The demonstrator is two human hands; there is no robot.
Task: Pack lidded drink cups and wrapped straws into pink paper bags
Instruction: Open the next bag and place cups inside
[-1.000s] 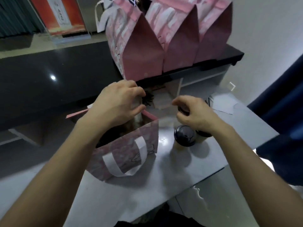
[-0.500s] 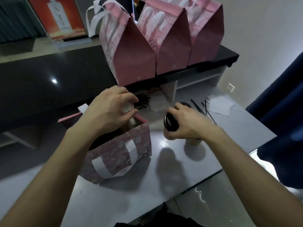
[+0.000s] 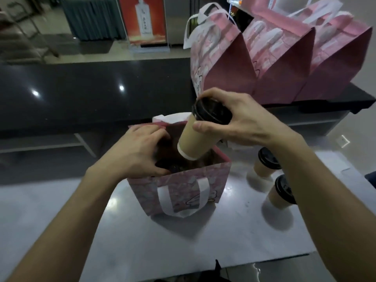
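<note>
1. Right hand (image 3: 240,121) grips a tilted cup (image 3: 200,135) by its lid above the open bag (image 3: 183,188).
2. Left hand (image 3: 138,151), at 9 o'clock of the cup, has fingers curled into the bag mouth.
3. Two cups (image 3: 264,163) stand on the tabletop (image 3: 203,251) at 3 o'clock of the bag.

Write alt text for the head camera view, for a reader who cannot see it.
A person's right hand grips a tan cup with a black lid, tilted over an open pink paper bag, while the left hand reaches into the bag's mouth. Two more lidded cups stand on the grey table to the right; three closed pink bags sit on a dark counter behind.
</note>
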